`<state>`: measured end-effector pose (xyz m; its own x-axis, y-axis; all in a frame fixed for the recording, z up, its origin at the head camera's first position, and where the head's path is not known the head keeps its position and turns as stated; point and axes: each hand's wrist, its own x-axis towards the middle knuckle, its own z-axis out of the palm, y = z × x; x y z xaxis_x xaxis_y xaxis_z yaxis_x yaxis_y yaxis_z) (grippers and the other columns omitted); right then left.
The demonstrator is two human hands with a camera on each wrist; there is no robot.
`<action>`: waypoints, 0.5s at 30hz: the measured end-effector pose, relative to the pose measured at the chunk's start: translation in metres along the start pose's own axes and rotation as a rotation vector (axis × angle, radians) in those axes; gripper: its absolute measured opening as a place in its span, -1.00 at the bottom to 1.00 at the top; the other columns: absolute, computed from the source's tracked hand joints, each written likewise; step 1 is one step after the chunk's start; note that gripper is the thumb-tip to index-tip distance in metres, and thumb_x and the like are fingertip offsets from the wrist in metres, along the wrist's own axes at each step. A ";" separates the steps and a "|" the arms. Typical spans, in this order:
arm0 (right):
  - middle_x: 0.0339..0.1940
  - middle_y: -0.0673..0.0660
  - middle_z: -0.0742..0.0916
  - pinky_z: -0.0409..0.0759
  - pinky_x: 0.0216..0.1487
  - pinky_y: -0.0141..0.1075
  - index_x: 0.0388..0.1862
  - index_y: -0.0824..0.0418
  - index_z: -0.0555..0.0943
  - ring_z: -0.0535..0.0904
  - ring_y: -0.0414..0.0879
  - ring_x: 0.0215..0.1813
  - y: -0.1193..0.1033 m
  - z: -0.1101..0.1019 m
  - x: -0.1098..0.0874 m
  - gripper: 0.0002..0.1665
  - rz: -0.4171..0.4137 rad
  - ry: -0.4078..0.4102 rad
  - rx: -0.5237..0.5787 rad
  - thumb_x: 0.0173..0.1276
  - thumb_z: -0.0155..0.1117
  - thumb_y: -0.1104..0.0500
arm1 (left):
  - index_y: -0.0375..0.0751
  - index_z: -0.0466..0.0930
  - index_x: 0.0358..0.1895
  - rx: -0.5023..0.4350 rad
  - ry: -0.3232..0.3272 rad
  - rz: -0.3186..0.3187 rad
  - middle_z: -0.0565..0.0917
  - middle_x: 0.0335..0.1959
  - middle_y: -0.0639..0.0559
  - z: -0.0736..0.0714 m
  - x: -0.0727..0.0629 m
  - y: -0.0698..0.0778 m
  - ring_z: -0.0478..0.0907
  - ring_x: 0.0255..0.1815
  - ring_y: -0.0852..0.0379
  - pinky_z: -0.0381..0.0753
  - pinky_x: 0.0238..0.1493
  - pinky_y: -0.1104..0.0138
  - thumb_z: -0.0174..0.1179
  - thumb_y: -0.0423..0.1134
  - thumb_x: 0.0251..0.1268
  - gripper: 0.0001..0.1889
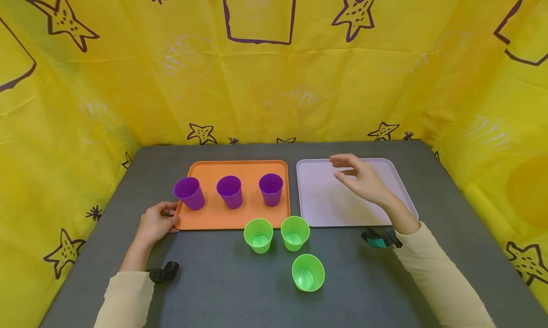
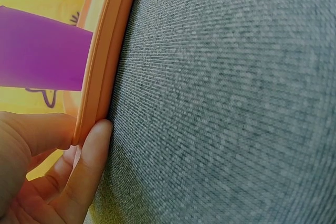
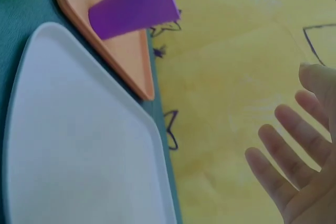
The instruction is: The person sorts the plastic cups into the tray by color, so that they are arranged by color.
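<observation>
My left hand [image 1: 155, 222] pinches the front left corner of the orange tray [image 1: 239, 218]. In the left wrist view the thumb lies on one side of the tray's rim [image 2: 101, 61] and fingers on the other. On this tray stand three purple cups: one at the left [image 1: 190, 194], one in the middle [image 1: 229, 193] and one at the right [image 1: 271, 190]. My right hand [image 1: 361, 179] hovers over the pale lavender tray [image 1: 318, 199], holding nothing. Its fingers [image 3: 296, 129] are spread and loosely bent in the right wrist view.
Three green cups stand on the dark grey table [image 1: 205, 280]: one left [image 1: 259, 236], one beside it [image 1: 295, 233], one nearer the front [image 1: 308, 273]. Yellow cloth [image 1: 257, 90] printed with starfish hangs behind and at both sides. Each wrist wears a dark band.
</observation>
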<state>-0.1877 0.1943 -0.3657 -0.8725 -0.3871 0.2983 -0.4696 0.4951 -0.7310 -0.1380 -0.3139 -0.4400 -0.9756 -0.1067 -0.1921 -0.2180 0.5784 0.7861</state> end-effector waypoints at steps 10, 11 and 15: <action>0.09 0.19 0.57 0.43 -0.04 -0.66 0.21 0.20 0.41 0.50 0.04 0.07 0.033 -0.029 -0.042 -0.52 0.130 0.172 -0.031 0.29 0.18 0.25 | -0.51 0.36 0.14 0.007 0.008 0.001 0.50 -0.17 -0.33 0.000 -0.001 0.002 0.61 -0.41 0.16 0.68 -0.46 0.30 0.16 -0.46 0.13 -0.53; 0.10 0.17 0.57 0.42 -0.05 -0.69 0.20 0.18 0.42 0.50 -0.01 0.08 0.035 -0.032 -0.046 -0.53 0.152 0.191 -0.032 0.30 0.18 0.24 | -0.51 0.36 0.14 0.006 0.008 0.000 0.50 -0.17 -0.33 0.000 -0.001 0.002 0.61 -0.41 0.16 0.68 -0.46 0.30 0.17 -0.46 0.12 -0.53; 0.10 0.26 0.56 0.40 -0.10 -0.75 0.20 0.26 0.41 0.51 -0.30 0.02 0.051 -0.044 -0.064 -0.53 0.199 0.259 -0.076 0.30 0.17 0.28 | -0.50 0.35 0.15 0.011 0.003 -0.013 0.50 -0.17 -0.32 0.000 0.000 0.002 0.60 -0.42 0.16 0.68 -0.46 0.30 0.17 -0.46 0.13 -0.53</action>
<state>-0.1616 0.2788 -0.3953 -0.9490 -0.0713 0.3070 -0.2864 0.6017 -0.7456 -0.1381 -0.3126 -0.4388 -0.9728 -0.1162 -0.2006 -0.2302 0.5855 0.7773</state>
